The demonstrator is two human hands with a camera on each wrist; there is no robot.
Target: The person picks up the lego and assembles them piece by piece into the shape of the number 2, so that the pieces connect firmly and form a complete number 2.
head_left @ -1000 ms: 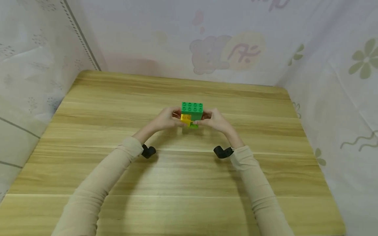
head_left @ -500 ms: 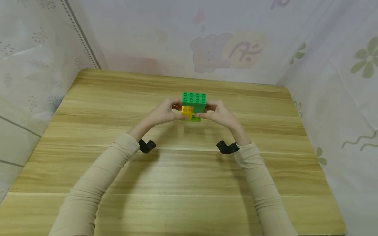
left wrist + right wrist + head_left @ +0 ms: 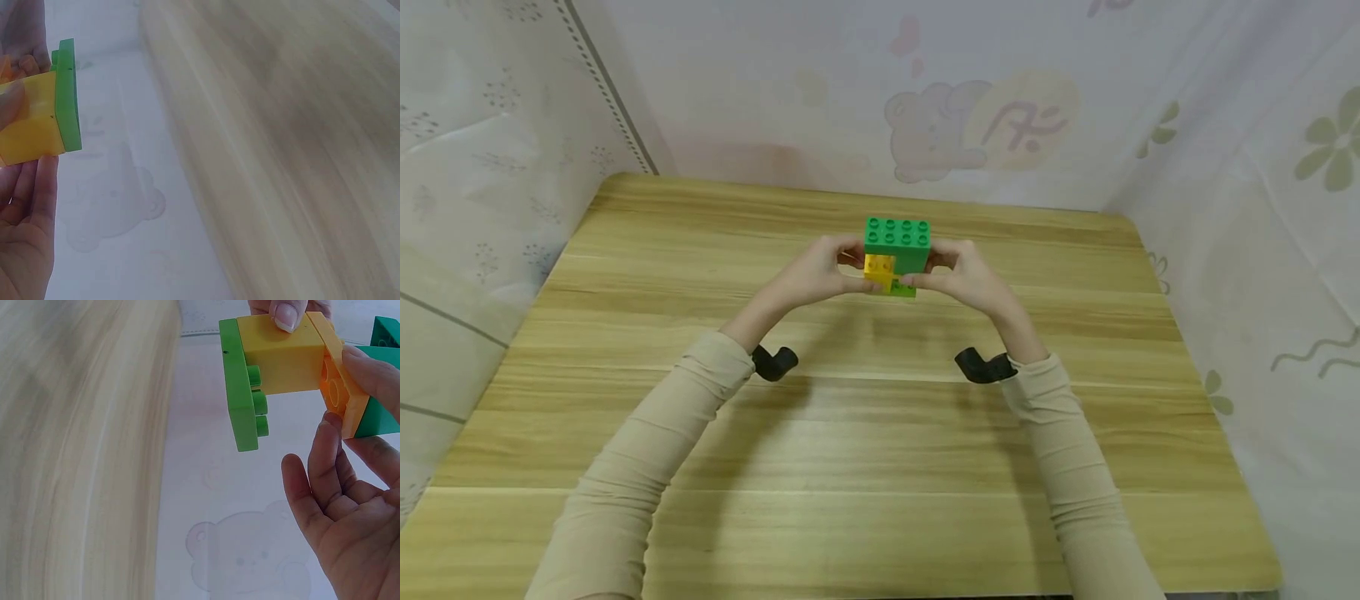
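Both hands hold a stack of toy building bricks up over the table. A green brick (image 3: 897, 237) with studs on top crowns it. Below come a thin orange plate (image 3: 354, 415), a yellow brick (image 3: 281, 353) and a thin light green plate (image 3: 239, 387), its studs partly uncovered in the right wrist view. My left hand (image 3: 814, 273) grips the yellow brick between thumb and fingers. From the other side, my right hand (image 3: 976, 275) pinches the stack at the orange plate and green brick, two of its fingers extended apart below.
The wood-grain table (image 3: 850, 442) spreads under both forearms. Behind it rises a pale printed cloth (image 3: 737, 92), with more patterned cloth at the sides. A black wrist mount (image 3: 775, 363) sits at the left wrist, and another black mount (image 3: 983, 367) at the right.
Both hands and the brick stack have shifted up in the head view and slightly right; the stack appears a little larger. The two-handed hold on it stays the same.
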